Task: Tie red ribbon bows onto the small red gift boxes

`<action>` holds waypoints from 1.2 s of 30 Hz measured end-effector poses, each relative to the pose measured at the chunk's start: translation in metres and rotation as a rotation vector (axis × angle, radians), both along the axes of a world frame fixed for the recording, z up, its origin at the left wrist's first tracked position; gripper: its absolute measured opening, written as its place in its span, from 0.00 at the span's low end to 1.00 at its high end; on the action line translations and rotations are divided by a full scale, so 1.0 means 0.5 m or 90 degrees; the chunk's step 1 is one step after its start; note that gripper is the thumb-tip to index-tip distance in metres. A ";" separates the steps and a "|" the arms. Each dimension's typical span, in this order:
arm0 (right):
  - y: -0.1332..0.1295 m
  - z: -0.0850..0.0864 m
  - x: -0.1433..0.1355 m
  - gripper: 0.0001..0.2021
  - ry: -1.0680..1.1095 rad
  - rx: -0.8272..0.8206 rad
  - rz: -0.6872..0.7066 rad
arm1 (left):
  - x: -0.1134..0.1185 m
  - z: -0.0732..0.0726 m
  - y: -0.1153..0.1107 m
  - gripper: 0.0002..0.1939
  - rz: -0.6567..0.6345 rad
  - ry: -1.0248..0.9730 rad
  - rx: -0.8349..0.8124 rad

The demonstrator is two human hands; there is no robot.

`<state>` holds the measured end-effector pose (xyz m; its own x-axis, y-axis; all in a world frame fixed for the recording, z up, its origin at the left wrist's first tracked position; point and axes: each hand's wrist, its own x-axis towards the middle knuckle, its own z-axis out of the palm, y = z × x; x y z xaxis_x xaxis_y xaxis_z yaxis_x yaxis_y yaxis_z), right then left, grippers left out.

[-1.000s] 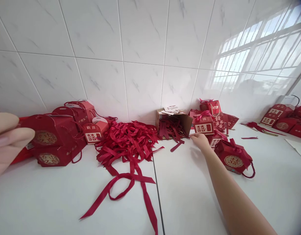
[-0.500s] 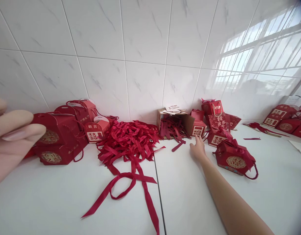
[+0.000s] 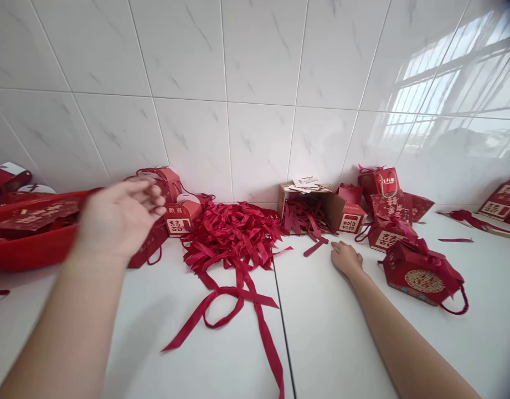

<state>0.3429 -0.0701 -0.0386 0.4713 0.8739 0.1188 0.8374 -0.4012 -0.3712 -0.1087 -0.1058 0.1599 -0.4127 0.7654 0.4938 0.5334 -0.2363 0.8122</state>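
Note:
My left hand [image 3: 122,219] is raised at the left, in front of red gift boxes [image 3: 149,249] with cord handles, and partly hides them. Its fingers are half curled and a little blurred, with nothing visible in them. My right hand [image 3: 346,257] rests on the white table, fingers folded in, with nothing visible in it. Just beyond it lie dark red strips [image 3: 316,246] and a small red box with a white label [image 3: 349,221]. Between my hands is a heap of red ribbons [image 3: 233,235], with loose ends trailing toward me.
An open cardboard box [image 3: 333,209] holds dark red strips, with cards on top. A red hexagonal box with a bow [image 3: 423,271] stands at right. A red bag-like container [image 3: 34,249] holds red packaging at far left. A tiled wall [image 3: 258,144] closes the back.
My left hand has moved from the left edge toward the boxes, with its forearm now showing. My right hand has drawn slightly away from the small box. The view has turned left.

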 end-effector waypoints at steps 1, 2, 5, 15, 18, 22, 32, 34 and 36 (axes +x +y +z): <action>-0.001 -0.001 0.000 0.24 -0.004 -0.002 0.001 | 0.008 -0.027 0.024 0.25 -0.017 0.042 -0.076; -0.001 -0.001 0.000 0.24 -0.007 -0.003 0.002 | 0.012 -0.062 0.048 0.24 0.003 0.056 -0.109; -0.003 -0.004 -0.001 0.24 -0.017 -0.004 0.002 | 0.007 -0.186 0.104 0.20 0.098 0.106 -0.175; -0.003 -0.016 0.000 0.24 -0.052 -0.023 0.020 | -0.048 -0.335 0.182 0.30 0.175 0.267 -0.300; -0.003 -0.017 -0.001 0.25 -0.056 -0.028 0.019 | -0.063 -0.334 0.210 0.31 0.220 0.257 -0.333; -0.001 -0.016 -0.004 0.25 -0.061 -0.029 0.014 | -0.073 -0.330 0.242 0.34 0.229 0.267 -0.354; 0.000 -0.019 -0.007 0.25 -0.082 -0.026 0.009 | -0.061 -0.326 0.270 0.50 0.251 0.311 -0.349; 0.002 -0.020 -0.008 0.25 -0.081 -0.024 0.005 | -0.059 -0.326 0.273 0.50 0.260 0.316 -0.348; 0.005 -0.019 -0.009 0.24 -0.080 -0.022 0.000 | -0.060 -0.325 0.277 0.49 0.269 0.316 -0.351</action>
<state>0.3382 -0.0676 -0.0479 0.4547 0.8784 0.1468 0.8765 -0.4122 -0.2486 -0.1388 0.0327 -0.0027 -0.5517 0.7802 0.2948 0.8124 0.4226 0.4019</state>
